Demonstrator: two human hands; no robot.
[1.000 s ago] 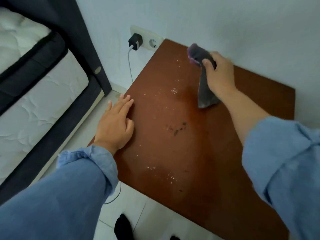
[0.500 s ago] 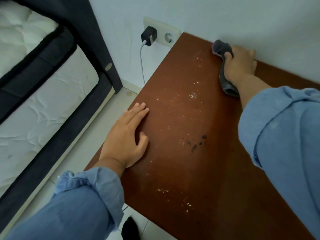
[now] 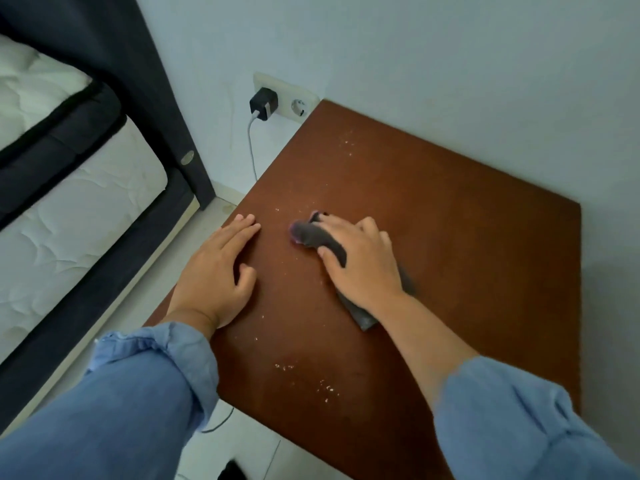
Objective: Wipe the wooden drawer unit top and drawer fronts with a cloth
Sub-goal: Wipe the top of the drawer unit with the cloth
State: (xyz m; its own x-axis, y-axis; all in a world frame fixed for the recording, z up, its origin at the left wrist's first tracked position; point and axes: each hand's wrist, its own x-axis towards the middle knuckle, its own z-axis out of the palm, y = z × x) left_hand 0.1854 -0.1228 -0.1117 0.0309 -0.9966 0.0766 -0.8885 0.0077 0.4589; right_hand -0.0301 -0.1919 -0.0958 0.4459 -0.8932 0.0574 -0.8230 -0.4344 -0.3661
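The dark grey cloth (image 3: 320, 239) is held against the top of the wooden drawer unit (image 3: 450, 244) by the right hand (image 3: 360, 268). The fingers are curled over the cloth and the thumb is clamped along its near edge, so the cloth is gripped and pressed down at once. A bunched end protrudes beyond the fingertips toward the left; a flat tail emerges under the wrist. The long axis of the cloth is thus laid diagonally, from far-left to near-right.

The left hand (image 3: 216, 271) is rested flat on the top near its left edge, fingers straight and together, nothing held; it is judged to serve as a brace.

Pale crumbs (image 3: 325, 389) are noted near the front edge, nearer the person than the cloth. A second scatter (image 3: 348, 143) is noted toward the back left corner, beyond it. The cloth lies between the two, with the right hand nearer to both than the left. The drawer fronts are not in view; they are judged not yet reachable from this posture.
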